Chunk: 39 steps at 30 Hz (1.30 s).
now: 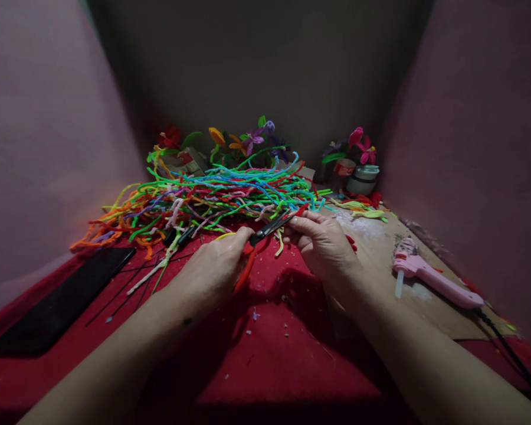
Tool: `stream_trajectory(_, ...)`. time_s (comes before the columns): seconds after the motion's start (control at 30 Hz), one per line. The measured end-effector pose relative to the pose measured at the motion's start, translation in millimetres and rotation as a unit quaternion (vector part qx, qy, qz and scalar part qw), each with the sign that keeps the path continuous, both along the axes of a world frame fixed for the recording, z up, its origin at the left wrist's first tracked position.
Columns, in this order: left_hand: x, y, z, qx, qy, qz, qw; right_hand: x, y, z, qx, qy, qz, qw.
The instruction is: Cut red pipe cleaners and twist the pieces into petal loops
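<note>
While clenching red-handled scissors [260, 236] in the left hand [221, 260], pinches a red fuzzy piece [301, 209] in the fingertips of the right hand [325, 242]. Holds both above red cloth [269, 366], blades close by the piece; cannot tell whether touching. Includes beyond, a heap of multicoloured fuzzy stems [230, 192]; at right, a pink glue gun [442, 281] on brown board [376, 254]; at left, a flat black slab [62, 301].

Bare forearms [130, 348], dark spot [186, 321] on left

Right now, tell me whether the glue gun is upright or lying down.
Lying down: the glue gun rests on the cardboard, its handle stretched along it.
</note>
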<state>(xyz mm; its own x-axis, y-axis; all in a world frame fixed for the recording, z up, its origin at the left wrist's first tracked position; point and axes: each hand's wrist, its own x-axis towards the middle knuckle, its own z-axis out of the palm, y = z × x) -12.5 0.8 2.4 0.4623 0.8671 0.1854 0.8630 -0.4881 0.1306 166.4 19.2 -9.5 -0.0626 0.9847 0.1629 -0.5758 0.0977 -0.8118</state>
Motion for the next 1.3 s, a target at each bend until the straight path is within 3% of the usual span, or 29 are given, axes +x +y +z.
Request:
stream_trajectory(0.4, -1.2, -1.1, 2.2, -0.027, -0.025, -0.024, 0.999, 0.3, -0.5, 0.0, -0.007, -0.006, 0.006, 1.0)
stream_trajectory(0.77, -0.2, 2.7, -5.4, 0.01, -0.014, -0.016, 1.0, 0.8, 0.6, -0.4, -0.007, -0.007, -0.002, 1.0)
stream_trajectory(1.3, -0.9, -1.3, 1.2, -0.001, 0.007, -0.015, 1.0, 0.9, -2.9, 3.3, 0.023, -0.02, 0.001, 1.0)
